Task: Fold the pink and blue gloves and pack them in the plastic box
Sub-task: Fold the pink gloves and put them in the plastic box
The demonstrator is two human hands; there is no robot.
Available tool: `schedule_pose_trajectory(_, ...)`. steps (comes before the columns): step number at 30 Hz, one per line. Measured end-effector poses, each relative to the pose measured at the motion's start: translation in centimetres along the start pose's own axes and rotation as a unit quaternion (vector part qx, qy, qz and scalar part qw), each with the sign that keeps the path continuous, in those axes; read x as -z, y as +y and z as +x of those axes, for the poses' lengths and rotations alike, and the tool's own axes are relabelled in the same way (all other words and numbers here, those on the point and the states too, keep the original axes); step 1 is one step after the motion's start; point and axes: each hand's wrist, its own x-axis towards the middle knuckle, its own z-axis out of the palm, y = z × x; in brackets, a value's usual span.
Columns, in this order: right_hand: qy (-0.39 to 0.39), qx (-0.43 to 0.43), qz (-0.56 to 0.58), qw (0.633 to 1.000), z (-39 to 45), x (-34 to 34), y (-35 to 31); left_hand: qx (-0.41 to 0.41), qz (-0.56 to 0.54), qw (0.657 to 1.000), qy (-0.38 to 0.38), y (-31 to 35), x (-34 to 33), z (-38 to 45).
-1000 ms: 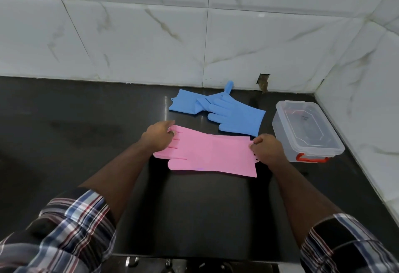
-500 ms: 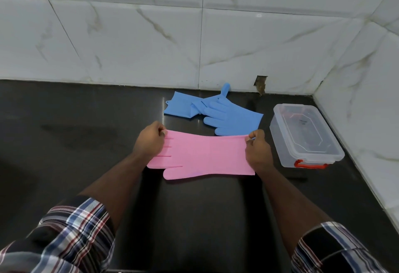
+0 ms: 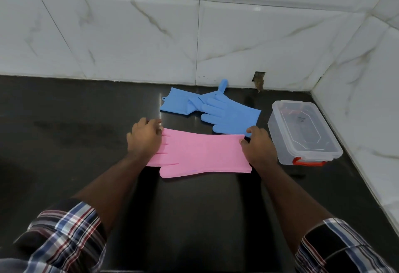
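A pink glove (image 3: 203, 154) lies flat on the black counter (image 3: 75, 139), fingers pointing left and cuff to the right. My left hand (image 3: 144, 137) grips its fingertip end. My right hand (image 3: 258, 146) grips its cuff end. Whether a second pink glove lies under it I cannot tell. Behind it, two blue gloves (image 3: 224, 110) lie overlapping near the wall. The clear plastic box (image 3: 302, 130) with a closed lid and a red latch stands to the right of my right hand.
White marble-tiled walls (image 3: 194, 35) close the counter at the back and on the right. A small hole (image 3: 259, 80) shows in the back wall above the blue gloves. My plaid sleeves fill the bottom corners.
Both hands have shifted the pink glove slightly and straightened it flat on the counter. The blue gloves and the box have stayed put.
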Motion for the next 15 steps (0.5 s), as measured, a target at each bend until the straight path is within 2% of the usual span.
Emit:
schedule_pose_trajectory(3,0.018,0.061,-0.011,0.998,-0.4,0.1,0.0,-0.098,0.024,0.994,0.037,1.9,0.4,-2.2)
schedule_pose_trajectory(6,0.011,0.147,-0.024,0.989,-1.2,-0.4,-0.6,-0.191,0.067,0.978,-0.039,3.7,-0.4,-4.3)
schedule_pose_trajectory(9,-0.016,0.21,-0.085,0.974,-2.0,-1.5,-1.1,-0.196,0.132,0.962,-0.133,4.0,-1.5,-5.0)
schedule_pose_trajectory(12,-0.058,0.196,-0.139,0.969,-2.9,-2.6,-0.6,-0.184,0.164,0.957,-0.153,3.1,-1.9,-4.3)
schedule_pose_trajectory(15,-0.068,0.196,-0.16,0.965,-3.6,-3.3,0.5,-0.183,0.183,0.95,-0.176,2.1,-1.9,-3.9)
